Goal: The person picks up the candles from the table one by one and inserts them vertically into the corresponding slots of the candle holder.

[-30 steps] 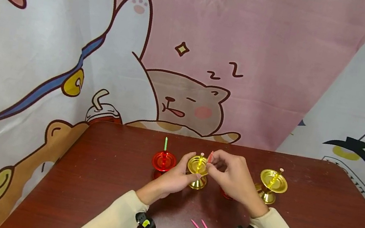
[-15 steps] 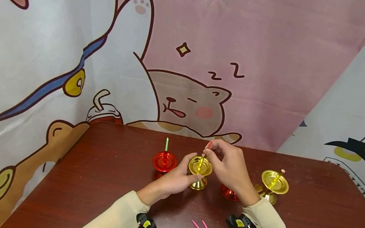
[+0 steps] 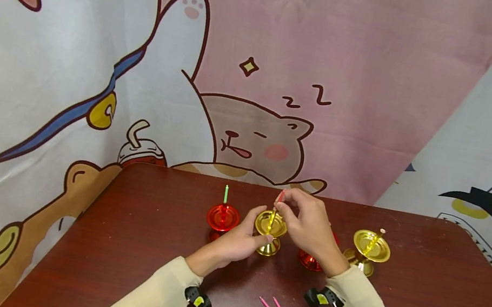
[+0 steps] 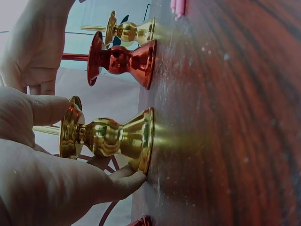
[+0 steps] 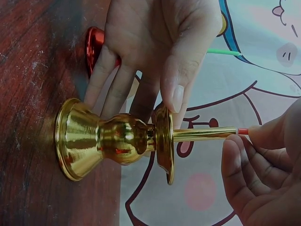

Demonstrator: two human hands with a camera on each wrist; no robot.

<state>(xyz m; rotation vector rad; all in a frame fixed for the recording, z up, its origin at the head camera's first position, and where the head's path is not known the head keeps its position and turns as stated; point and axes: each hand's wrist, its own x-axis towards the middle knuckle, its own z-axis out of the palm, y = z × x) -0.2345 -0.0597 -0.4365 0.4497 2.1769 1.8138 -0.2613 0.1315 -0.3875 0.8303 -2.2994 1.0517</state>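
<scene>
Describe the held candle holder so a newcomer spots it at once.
On the dark brown table, four candle holders alternate red and gold. Second from the person's left is the gold candle holder held by the left hand. Its neighbours are red, and only its tube meets a red candle pinched by the right hand.

In the right wrist view, the fingers (image 5: 230, 157) of the right hand (image 5: 268, 176) hide most of the red stick (image 5: 243, 132); only a tiny bit peeks out. In the head view, that hand covers most of the right red holder (image 3: 310, 261). The left hand (image 3: 233, 238) hides part of the left red holder (image 3: 222, 217). The left wrist view's edge cuts off the pink sticks (image 4: 178, 7).
</scene>
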